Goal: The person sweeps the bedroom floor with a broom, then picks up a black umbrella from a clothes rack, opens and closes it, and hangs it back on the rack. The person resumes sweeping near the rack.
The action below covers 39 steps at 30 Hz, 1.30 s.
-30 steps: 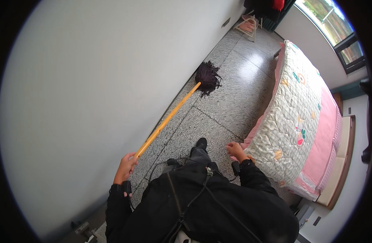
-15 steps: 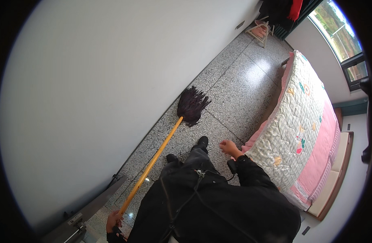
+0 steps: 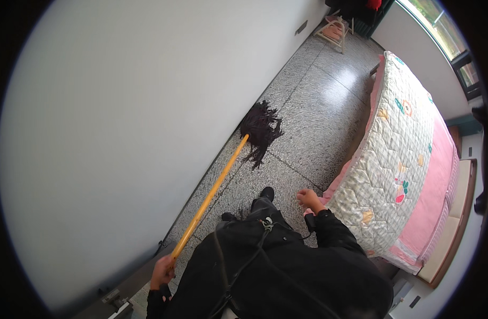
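Note:
My left hand [image 3: 162, 272], low in the picture, is wrapped round the upper end of a mop's yellow wooden handle [image 3: 209, 196]. The handle slants up and away to the mop head [image 3: 261, 133], whose dark purple-black strands lie spread on the speckled stone floor against the foot of the left wall. Beside the bed, my right hand [image 3: 308, 199] hangs free with its fingers loosely curled and nothing visible in them. A small dark device is strapped at the right wrist.
On the right stands a bed with a quilted, patterned cover [image 3: 387, 154] and pink bedding. A plain white wall [image 3: 132, 117] runs along the left. At the far end are a small white-framed chair [image 3: 337, 33] and a window [image 3: 440, 26]. My dark shoes [image 3: 266, 193] are behind the mop head.
The mop head has shifted slightly forward, and its strands have fanned out. My left hand has moved forward with the handle. The right hand stays curled near the bed.

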Available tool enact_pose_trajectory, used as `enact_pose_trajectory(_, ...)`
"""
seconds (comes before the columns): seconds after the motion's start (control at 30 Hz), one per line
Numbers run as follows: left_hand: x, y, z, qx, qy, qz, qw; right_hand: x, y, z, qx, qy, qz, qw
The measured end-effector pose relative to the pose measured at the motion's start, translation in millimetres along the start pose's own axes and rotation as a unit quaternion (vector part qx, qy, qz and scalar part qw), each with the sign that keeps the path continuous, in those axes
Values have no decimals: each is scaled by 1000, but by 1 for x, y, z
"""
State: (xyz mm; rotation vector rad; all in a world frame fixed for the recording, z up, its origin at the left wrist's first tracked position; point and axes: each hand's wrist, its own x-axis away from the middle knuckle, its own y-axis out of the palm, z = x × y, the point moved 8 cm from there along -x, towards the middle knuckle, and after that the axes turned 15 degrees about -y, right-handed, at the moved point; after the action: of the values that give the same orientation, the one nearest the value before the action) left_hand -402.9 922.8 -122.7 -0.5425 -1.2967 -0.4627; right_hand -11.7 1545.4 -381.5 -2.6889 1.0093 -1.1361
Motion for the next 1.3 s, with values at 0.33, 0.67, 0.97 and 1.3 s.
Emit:
enact_pose_trajectory(0.33, -83, 253, 246, -26, 24, -119, 992, 52, -104, 33, -103, 17, 142, 984)
enact_pose_trajectory(0.67, -112, 354, 374, -131, 102, -118, 979, 127, -86, 53, -119, 63, 145, 980)
enact_pose_trajectory(0.97, -119, 221, 325, -150, 123, -111, 975, 137, -18, 5, -96, 23, 124, 987)
enact_pose_trajectory(1.3, -103, -58, 155, -80, 65, -63, 993, 100, 62, -42, -18, 5, 49, 999)
